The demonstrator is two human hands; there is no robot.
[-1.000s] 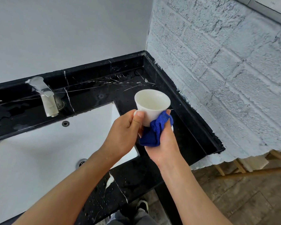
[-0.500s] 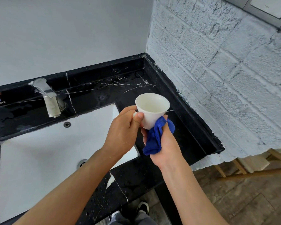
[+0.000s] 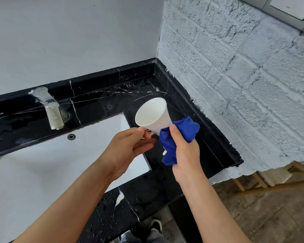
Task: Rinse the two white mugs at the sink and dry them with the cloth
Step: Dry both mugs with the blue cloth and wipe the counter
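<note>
One white mug (image 3: 153, 114) is held over the black counter's right part, tilted with its mouth facing left and toward me. My left hand (image 3: 128, 149) pinches the mug at its handle near the rim, between thumb and fingers. My right hand (image 3: 186, 155) grips a blue cloth (image 3: 186, 128) bunched against the mug's narrow base. A small white bit shows under the cloth; I cannot tell what it is. No second mug is in plain sight.
The white sink basin (image 3: 42, 163) lies to the left with a metal tap (image 3: 51, 107) behind it, no water running. The wet black marble counter (image 3: 182, 106) ends at a white brick wall (image 3: 235, 85) on the right. Wooden legs (image 3: 270, 186) stand on the floor.
The mug has tipped from upright to leaning left. My left hand's grip has loosened to a pinch at the handle. My right hand has slid the cloth round to the mug's base.
</note>
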